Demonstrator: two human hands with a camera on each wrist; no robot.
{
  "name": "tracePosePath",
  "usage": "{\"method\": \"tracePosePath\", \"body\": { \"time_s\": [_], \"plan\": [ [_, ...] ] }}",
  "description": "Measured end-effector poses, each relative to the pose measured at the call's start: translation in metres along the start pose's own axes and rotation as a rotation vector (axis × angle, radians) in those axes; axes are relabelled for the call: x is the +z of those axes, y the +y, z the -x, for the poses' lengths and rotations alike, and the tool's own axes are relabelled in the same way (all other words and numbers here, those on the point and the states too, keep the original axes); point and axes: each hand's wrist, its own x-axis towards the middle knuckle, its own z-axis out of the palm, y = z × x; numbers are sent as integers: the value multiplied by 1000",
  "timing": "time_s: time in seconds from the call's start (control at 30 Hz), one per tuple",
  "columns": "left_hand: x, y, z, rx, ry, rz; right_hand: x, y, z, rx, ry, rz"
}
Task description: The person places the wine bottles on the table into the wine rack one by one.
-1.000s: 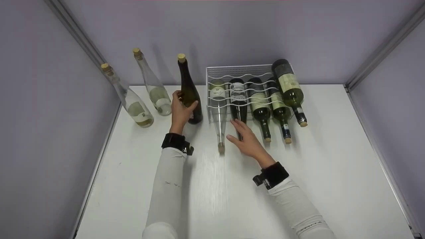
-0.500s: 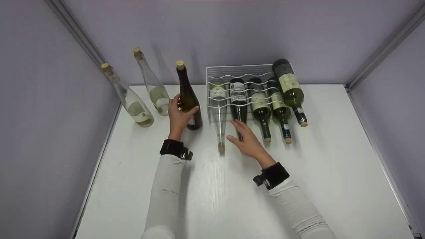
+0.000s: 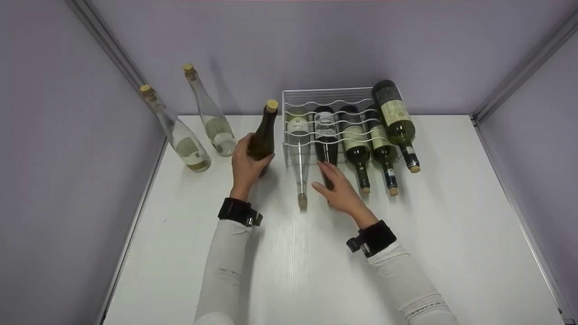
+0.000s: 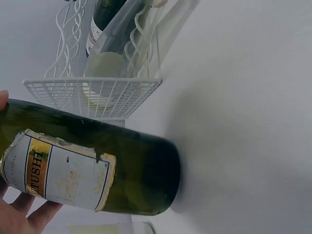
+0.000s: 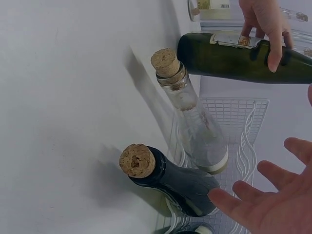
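Observation:
My left hand [image 3: 246,162] grips a dark green, cork-topped wine bottle [image 3: 264,137] round its body, just left of the white wire rack [image 3: 327,95]. In the left wrist view, the green bottle [image 4: 141,170] shows a worn white and gold label; whether its base touches the table cannot be told. My right hand [image 3: 342,194] has its fingers spread beside the neck of a dark bottle [image 3: 326,149] lying in the rack. Close by, in the right wrist view, are that corked dark bottle [image 5: 175,183] and a clear bottle [image 5: 197,126]; fingertip contact is unclear.
Two clear corked bottles [image 3: 192,151] [image 3: 216,131] stand upright at the back left. More green bottles [image 3: 355,144] lie in the rack, necks toward me, with one bottle [image 3: 395,117] on top at its right end. Panel walls enclose the white table [image 3: 289,271].
My left hand has drawn the green bottle toward me, and its corked top has swung to the right toward the rack. The right hand has barely moved.

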Motion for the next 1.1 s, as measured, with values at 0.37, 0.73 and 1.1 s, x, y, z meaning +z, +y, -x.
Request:
{"method": "tracePosePath", "body": {
  "time_s": [0.37,0.73,1.1],
  "plan": [
    [3,2,12,165,34,-116,-9,-1,0,-1,21,-35],
    [10,3,24,369,40,-269,-24,-16,4,-24,62,-103],
    [9,5,29,448,14,-358,-38,-31,10,-57,124,-189]
  ]
}}
